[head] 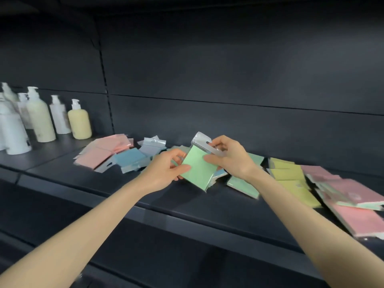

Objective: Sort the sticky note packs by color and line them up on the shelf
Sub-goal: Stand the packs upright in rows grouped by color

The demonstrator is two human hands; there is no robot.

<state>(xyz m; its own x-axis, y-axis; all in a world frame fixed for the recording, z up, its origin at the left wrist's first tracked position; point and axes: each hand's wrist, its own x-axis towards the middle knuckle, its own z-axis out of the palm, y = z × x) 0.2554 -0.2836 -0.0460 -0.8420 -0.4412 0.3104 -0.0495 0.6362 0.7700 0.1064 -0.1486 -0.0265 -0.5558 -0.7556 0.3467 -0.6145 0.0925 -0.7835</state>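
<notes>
- Our left hand pinches the green sticky note pack by its lower left edge, and our right hand pinches its clear hanger tab.
- We hold it tilted, just above the shelf.
- Left pink packs and a blue pack lie on the left; yellow packs and right pink packs lie on the right.
- Pump bottles stand at the far left.
</notes>
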